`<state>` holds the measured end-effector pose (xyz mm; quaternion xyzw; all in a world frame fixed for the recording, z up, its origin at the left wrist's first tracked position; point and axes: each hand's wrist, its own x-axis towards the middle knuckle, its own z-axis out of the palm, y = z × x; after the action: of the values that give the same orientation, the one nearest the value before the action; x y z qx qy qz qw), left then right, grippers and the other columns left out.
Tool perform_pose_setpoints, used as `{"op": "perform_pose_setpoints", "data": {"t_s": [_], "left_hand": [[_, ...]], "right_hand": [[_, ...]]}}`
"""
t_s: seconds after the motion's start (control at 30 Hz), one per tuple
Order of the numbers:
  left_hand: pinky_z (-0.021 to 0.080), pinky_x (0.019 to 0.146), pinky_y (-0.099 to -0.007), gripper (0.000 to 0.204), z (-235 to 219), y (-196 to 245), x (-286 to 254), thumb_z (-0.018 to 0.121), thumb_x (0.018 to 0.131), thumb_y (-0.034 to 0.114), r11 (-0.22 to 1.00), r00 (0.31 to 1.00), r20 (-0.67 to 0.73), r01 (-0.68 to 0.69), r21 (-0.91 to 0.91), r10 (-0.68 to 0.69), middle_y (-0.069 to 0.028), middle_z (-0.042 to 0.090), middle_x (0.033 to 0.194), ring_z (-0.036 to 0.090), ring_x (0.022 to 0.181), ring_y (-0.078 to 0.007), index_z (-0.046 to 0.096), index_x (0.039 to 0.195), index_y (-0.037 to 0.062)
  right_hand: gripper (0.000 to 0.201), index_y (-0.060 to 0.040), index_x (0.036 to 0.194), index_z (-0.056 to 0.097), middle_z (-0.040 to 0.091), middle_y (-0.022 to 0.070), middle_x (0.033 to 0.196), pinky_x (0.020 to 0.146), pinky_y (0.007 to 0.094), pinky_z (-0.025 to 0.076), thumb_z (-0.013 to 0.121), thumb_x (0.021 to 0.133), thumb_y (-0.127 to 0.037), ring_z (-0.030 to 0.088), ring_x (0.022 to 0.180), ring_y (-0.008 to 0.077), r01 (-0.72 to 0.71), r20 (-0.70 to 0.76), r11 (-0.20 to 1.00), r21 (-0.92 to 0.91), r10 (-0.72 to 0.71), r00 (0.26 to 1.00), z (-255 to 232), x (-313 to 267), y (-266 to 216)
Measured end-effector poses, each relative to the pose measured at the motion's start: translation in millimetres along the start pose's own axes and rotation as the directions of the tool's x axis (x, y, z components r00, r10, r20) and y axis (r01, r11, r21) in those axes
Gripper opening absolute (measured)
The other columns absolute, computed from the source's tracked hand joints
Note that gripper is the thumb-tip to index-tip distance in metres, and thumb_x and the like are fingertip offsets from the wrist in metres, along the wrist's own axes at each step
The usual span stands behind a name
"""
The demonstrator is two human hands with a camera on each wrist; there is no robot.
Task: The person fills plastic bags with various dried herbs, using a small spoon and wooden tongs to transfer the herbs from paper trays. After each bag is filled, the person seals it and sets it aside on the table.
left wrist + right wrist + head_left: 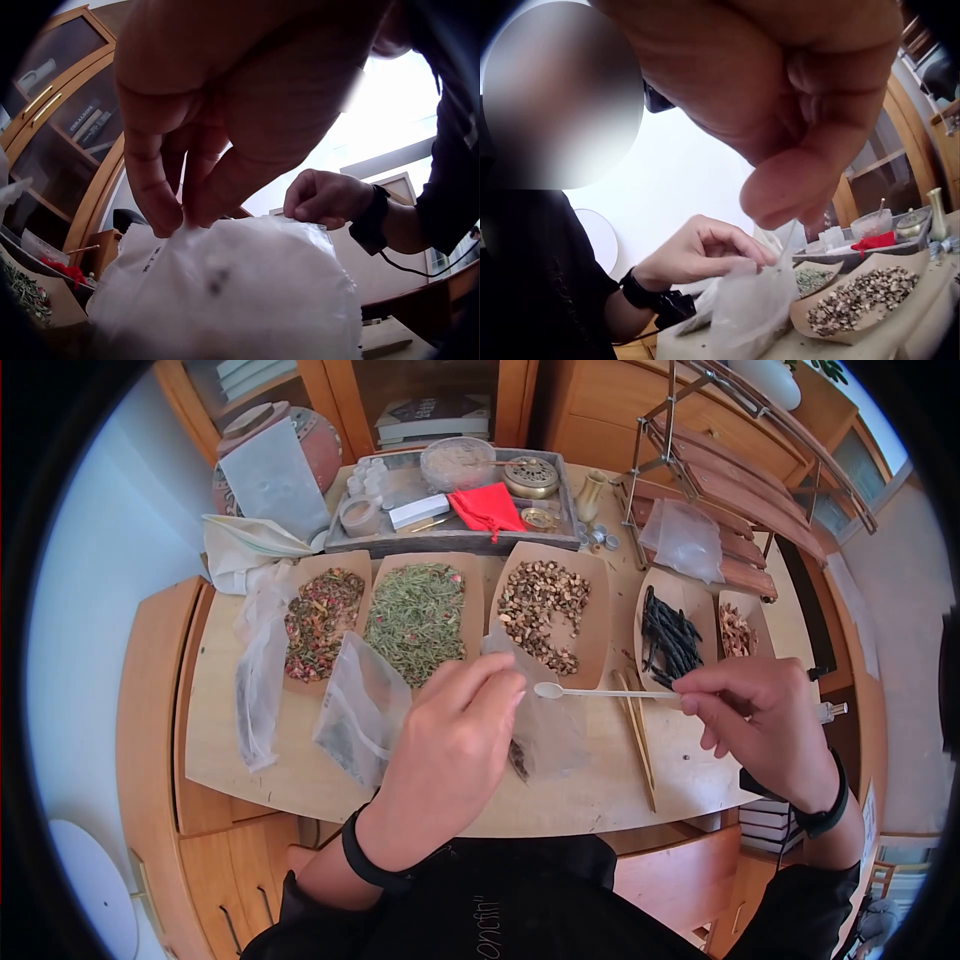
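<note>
The left hand (pixel 455 740), nearer the table's curved front edge than the trays, points its fingers forward and down, thumb and fingertips closed in a pinch on the upper edge of a translucent bag (pixel 550 740). The bag hangs over the table (pixel 700 785), a little dark matter near its bottom. Facing it, the right hand (pixel 765 725) pinches the end of a slim white spoon (pixel 548 690) between thumb and forefinger, the other fingers curled in; the spoon lies roughly level, its bowl just beside the bag's top (how full it is, I cannot tell). Brass-coloured tweezers (pixel 648 780) lie between the hands, below the spoon's handle. To the left are two more bags, overlapping the near ends of paper trays.

Beyond, five trays cross the table: mixed petals, green herb, brown pieces, dark sticks, pale reddish chips. The dark-stick tray sits close past the right fingertips, limiting room forward. Farther back, a grey wooden tray (pixel 455 542) and, right, a folding wooden rack (pixel 735 485) bound the space.
</note>
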<state>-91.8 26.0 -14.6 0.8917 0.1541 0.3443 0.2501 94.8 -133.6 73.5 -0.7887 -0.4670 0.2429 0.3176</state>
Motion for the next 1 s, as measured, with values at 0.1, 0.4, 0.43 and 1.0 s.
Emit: {"op": "perform_pose_setpoints", "data": {"t_s": [0.1, 0.4, 0.43, 1.0], "left_hand": [[0.052, 0.071, -0.0363, 0.013, 0, -1, 0, 0.067, 0.078, -0.003, 1.0, 1.0, 0.0, 0.002, -0.003, -0.002, -0.0144, 0.066, 0.098, 0.064, 0.084, -0.0308, 0.065, 0.091, -0.0026], [0.052, 0.071, -0.036, 0.014, -2, -1, -1, 0.067, 0.078, -0.003, 1.0, 1.0, 0.0, -0.005, 0.001, 0.005, -0.014, 0.066, 0.098, 0.064, 0.085, -0.0308, 0.065, 0.091, -0.0027], [0.052, 0.071, -0.0359, 0.014, -1, -1, -2, 0.067, 0.078, -0.003, 1.0, 1.0, -0.002, -0.001, 0.004, 0.001, -0.014, 0.066, 0.099, 0.064, 0.085, -0.0308, 0.065, 0.091, -0.0026], [0.051, 0.069, -0.0349, 0.012, 1, 1, -1, 0.067, 0.078, -0.003, 1.0, 1.0, 0.004, 0.002, 0.001, -0.002, -0.0139, 0.067, 0.098, 0.064, 0.081, -0.0291, 0.065, 0.09, -0.0028]], "right_hand": [[0.005, 0.003, 0.088, 0.068, 0.064, 0.008, 0.067, 0.046, 0.0224, 0.047, 0.066, 0.083, 0.001, 0.062, 0.054, 0.0092, 0.193, -0.04, 0.966, -0.175, -0.202, 0.978, -2, -4, -7], [0.006, 0.0039, 0.085, 0.066, 0.062, 0.0172, 0.066, 0.056, 0.0318, 0.049, 0.063, 0.082, -0.001, 0.063, 0.058, 0.0275, 0.231, -0.258, 0.891, -0.391, -0.347, 0.902, 3, 65, 64], [0.006, 0.0039, 0.085, 0.066, 0.062, 0.0172, 0.066, 0.056, 0.0318, 0.049, 0.063, 0.082, -0.001, 0.063, 0.058, 0.0275, 0.235, -0.257, 0.89, -0.391, -0.35, 0.901, 5, 71, 69], [0.009, 0.0053, 0.089, 0.064, 0.064, 0.0165, 0.073, 0.056, 0.0317, 0.05, 0.059, 0.085, 0.001, 0.064, 0.058, 0.023, 0.173, -0.241, 0.955, -0.24, -0.232, 0.942, 16, 84, 82]]}}
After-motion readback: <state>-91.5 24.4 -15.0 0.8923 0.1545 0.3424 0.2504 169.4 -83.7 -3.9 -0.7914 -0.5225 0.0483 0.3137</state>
